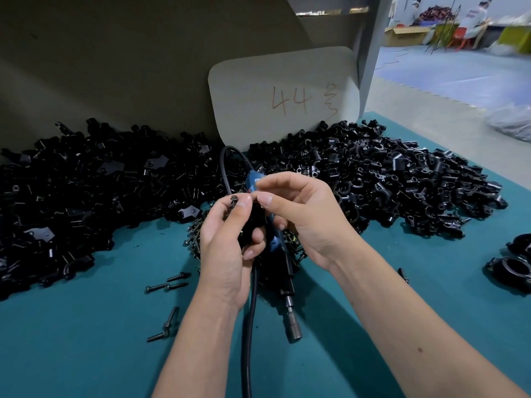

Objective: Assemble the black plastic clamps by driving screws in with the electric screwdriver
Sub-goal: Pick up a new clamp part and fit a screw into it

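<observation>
- Centrally, the left hand (227, 239) holds a black clamp piece (253, 225) in its curled fingers, with a screw (233, 203) standing head-up between thumb and forefinger.
- The right hand (298, 216) meets it from the right, thumb and forefinger pinched at the top of the same clamp piece (exactly what the tips grip is hidden).
- The electric screwdriver (283, 271) lies on the teal table (86, 354) beneath both hands, its metal bit holder pointing toward the viewer and its black cable (248, 326) running beside it.
- Loose screws (166, 285) lie on the mat left of the left wrist.
- Piles of black clamp parts (388, 179) spread across the back of the table, left and right.
- A rounded card (284, 96) marked "44" leans upright behind them.
- Two assembled clamps (514, 265) sit at the right edge.
</observation>
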A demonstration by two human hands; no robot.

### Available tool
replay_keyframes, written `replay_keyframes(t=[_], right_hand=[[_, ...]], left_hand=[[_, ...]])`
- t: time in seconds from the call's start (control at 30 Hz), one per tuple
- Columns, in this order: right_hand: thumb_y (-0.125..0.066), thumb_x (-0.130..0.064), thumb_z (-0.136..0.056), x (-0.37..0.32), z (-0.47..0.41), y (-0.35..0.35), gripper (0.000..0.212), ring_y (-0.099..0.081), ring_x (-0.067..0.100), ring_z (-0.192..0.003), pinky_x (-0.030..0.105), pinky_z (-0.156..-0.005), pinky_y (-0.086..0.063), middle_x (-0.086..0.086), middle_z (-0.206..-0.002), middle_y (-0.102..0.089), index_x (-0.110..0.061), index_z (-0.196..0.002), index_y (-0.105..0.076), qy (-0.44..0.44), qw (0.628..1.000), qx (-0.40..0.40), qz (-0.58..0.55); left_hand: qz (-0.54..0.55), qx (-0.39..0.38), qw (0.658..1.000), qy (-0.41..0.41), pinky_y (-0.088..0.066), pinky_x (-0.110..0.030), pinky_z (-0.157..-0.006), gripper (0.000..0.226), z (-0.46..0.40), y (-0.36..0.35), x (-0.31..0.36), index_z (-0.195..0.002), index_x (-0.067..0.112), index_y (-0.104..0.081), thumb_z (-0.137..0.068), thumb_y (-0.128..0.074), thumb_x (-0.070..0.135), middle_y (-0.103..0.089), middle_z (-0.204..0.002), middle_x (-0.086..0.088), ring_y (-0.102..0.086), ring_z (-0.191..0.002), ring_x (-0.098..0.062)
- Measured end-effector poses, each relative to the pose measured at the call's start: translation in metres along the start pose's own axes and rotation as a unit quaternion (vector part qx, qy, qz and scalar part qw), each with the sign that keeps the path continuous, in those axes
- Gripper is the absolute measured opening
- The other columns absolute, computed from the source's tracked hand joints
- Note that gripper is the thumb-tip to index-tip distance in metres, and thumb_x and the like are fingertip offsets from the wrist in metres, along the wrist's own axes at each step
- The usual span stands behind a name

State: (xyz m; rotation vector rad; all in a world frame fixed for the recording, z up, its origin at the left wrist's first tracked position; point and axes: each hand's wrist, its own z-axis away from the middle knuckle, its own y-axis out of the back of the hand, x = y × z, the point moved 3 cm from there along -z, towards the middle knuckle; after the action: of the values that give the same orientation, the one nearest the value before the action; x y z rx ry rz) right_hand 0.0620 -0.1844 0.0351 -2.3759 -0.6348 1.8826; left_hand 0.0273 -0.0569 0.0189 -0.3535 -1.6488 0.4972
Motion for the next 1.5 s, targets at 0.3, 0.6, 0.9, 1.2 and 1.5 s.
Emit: replay_keyframes(t=[0.3, 0.6, 0.9, 1.2, 1.5], right_hand=[[-0.083, -0.014, -0.08, 0.0019, -0.0005, 0.0043, 0.015, -0.061, 0.008, -0.064, 0.018, -0.048, -0.04, 0.007, -0.089, -0.077, -0.022, -0.092, -0.08, 0.004, 0.999, 0.03, 0.016], [-0.08, -0.007, -0.087, -0.0013, 0.0001, 0.0047, 0.012, -0.06, 0.007, -0.061, 0.018, -0.052, -0.044, 0.001, -0.081, -0.074, -0.012, -0.096, -0.076, 0.011, 0.999, 0.036, 0.024], [-0.069, -0.02, -0.099, 0.0013, -0.0003, 0.0065, 0.015, -0.058, 0.017, -0.066, 0.024, -0.057, -0.044, -0.003, -0.079, -0.072, -0.021, -0.094, -0.083, -0.032, 0.997, 0.012, 0.063], [-0.06, -0.018, -0.105, 0.0016, 0.0031, 0.0011, 0.021, -0.06, 0.022, -0.063, 0.035, -0.061, -0.046, 0.019, -0.091, -0.071, -0.013, -0.109, -0.08, -0.038, 0.995, -0.065, 0.06], [-0.076, -0.015, -0.093, 0.0042, 0.0025, 0.0007, 0.008, -0.059, 0.011, -0.073, 0.021, -0.057, -0.043, -0.002, -0.078, -0.071, -0.02, -0.089, -0.081, -0.024, 0.994, -0.018, 0.102]], left_hand=[[-0.058, -0.02, 0.998, 0.012, -0.041, -0.02, -0.044, 0.022, 0.0014, -0.0011, -0.0019, -0.106, 0.01, -0.062, -0.109, -0.051, 0.029, -0.07, -0.08, -0.016, -0.055, -0.057, -0.015], [-0.028, -0.038, 0.999, -0.001, -0.045, -0.021, -0.046, 0.017, 0.0028, -0.0022, 0.001, -0.116, 0.003, -0.059, -0.106, -0.05, 0.012, -0.07, -0.079, -0.011, -0.057, -0.058, -0.014], [-0.016, -0.016, 1.0, -0.015, -0.045, -0.02, -0.045, 0.052, 0.0006, -0.0044, 0.004, -0.128, -0.003, -0.059, -0.087, -0.066, 0.028, -0.067, -0.092, -0.015, -0.055, -0.058, -0.012], [-0.03, 0.016, 0.999, -0.004, -0.046, -0.021, -0.047, 0.043, 0.003, -0.0012, 0.0019, -0.114, 0.003, -0.068, -0.095, -0.061, 0.042, -0.07, -0.086, -0.01, -0.058, -0.058, -0.012], [-0.084, 0.036, 0.996, -0.001, -0.037, -0.021, -0.041, 0.016, 0.0016, 0.0026, 0.0038, -0.09, 0.015, -0.061, -0.105, -0.053, 0.016, -0.068, -0.072, -0.003, -0.055, -0.052, -0.013]])
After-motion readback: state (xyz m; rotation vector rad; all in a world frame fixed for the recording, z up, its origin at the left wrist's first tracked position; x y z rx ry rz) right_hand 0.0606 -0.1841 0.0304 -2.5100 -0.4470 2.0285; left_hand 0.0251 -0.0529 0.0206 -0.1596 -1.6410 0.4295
